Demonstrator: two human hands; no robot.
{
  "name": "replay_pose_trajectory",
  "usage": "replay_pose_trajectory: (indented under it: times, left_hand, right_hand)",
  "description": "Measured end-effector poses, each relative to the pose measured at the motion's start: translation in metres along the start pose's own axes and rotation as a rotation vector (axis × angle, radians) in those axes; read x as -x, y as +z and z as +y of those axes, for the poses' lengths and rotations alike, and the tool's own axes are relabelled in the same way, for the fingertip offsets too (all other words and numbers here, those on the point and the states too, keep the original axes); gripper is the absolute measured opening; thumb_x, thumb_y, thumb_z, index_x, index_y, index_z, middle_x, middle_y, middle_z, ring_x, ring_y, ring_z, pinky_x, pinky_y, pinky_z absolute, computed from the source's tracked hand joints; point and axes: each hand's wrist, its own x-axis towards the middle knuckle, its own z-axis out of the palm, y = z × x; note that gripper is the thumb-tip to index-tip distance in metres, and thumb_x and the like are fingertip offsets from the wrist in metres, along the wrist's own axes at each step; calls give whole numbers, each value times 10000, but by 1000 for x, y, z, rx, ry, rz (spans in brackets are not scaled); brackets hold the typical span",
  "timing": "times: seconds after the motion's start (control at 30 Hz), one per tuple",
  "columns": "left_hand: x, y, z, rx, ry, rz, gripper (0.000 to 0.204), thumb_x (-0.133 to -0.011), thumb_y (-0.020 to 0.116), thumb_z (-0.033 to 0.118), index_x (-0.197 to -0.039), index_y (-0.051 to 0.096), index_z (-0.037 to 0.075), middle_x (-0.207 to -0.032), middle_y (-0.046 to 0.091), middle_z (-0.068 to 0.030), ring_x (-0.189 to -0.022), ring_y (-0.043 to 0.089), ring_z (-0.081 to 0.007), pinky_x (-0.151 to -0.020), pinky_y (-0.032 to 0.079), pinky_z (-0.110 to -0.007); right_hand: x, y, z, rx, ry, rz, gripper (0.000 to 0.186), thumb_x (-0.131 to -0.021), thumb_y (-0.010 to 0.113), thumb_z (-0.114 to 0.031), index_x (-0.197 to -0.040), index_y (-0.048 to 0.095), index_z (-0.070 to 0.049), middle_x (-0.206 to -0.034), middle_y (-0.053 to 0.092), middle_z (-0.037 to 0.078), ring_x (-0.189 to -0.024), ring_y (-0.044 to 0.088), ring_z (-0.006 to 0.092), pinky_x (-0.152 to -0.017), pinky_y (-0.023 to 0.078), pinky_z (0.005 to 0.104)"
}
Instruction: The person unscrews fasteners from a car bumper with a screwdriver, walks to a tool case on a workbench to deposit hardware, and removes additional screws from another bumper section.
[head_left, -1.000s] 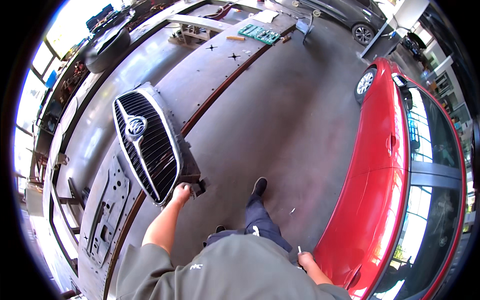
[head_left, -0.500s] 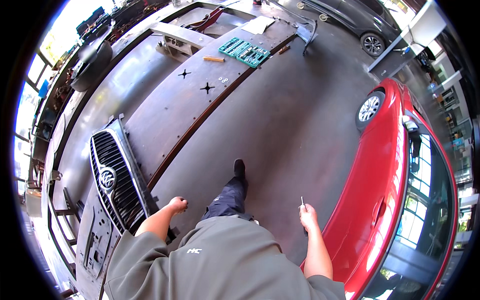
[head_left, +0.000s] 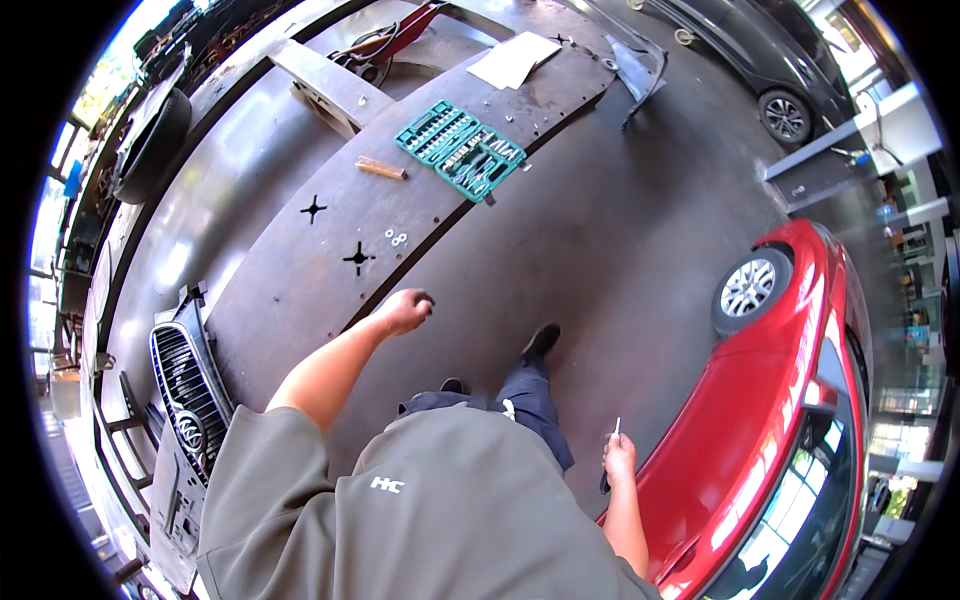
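Observation:
My right hand (head_left: pixel 620 457) is closed round a screwdriver-like tool (head_left: pixel 617 427), its thin metal shaft pointing up and a dark handle below the fingers. The red car's side is close to that hand. My left hand (head_left: pixel 405 311) hangs in the air by the edge of a long metal workbench (head_left: pixel 270 270); its fingers are curled, and nothing shows in them. On the bench lie an opened green socket set (head_left: pixel 462 150), a short wooden block (head_left: pixel 381 168) and several small washers (head_left: pixel 396 237).
A black car grille (head_left: pixel 180 370) lies at the bench's left. White papers (head_left: pixel 513 60) rest at its far end, near a curved bumper-like trim piece (head_left: pixel 640 75). The red car (head_left: pixel 720 400) lines the right side; a dark car (head_left: pixel 745 45) and a lift post (head_left: pixel 830 150) stand beyond.
I have stepped forward along the bench, so the socket set is nearer and the grille has slid back. My left arm has swung forward; my right hand still holds the tool.

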Motion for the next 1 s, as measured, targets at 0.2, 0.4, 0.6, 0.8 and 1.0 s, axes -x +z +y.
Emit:
replay_pose_trajectory:
  times: [0.2,0.4,0.6,0.8,1.0]
  left_hand:
    - [-136,-11,48,236,-253,150,301,-981,517,163,-1158,686,-11,-1010,750,-123,-839,696,-196,-778,571,-346]
    - [-181,-30,76,357,-447,240,293,-990,516,147,-1131,691,-41,-997,745,-143,-852,704,-192,-805,580,-350]
    - [-283,-20,57,529,-538,358,270,-989,513,142,-1102,679,-38,-948,734,-123,-807,682,-189,-781,571,-355]
    - [-343,-47,79,250,-539,528,306,-951,537,190,-1128,691,-7,-990,742,-166,-909,712,-300,-863,554,-423]
    - [-301,-18,128,918,-755,712,288,-1026,495,159,-1210,661,12,-1011,729,-93,-825,674,-150,-756,549,-321]
  right_hand:
    - [-236,13,-175,437,-357,-108,242,-1089,519,-263,-939,609,-96,-621,468,-51,-484,415,75,-424,336,285]
    - [-333,91,-487,854,-696,-228,295,-1028,565,-294,-1057,652,-13,-796,646,88,-766,631,189,-738,511,375]
    - [-388,200,-685,1139,-830,-371,325,-1043,531,-332,-1159,634,-46,-1041,694,242,-1027,653,459,-875,513,508]
    - [-428,340,-770,1428,-920,-531,346,-1040,501,-382,-1198,645,-110,-1128,710,209,-1121,658,419,-948,524,505]
    - [-455,486,-784,1711,-1027,-831,351,-1045,493,-388,-1229,644,-129,-1191,709,185,-1155,655,396,-970,519,511]
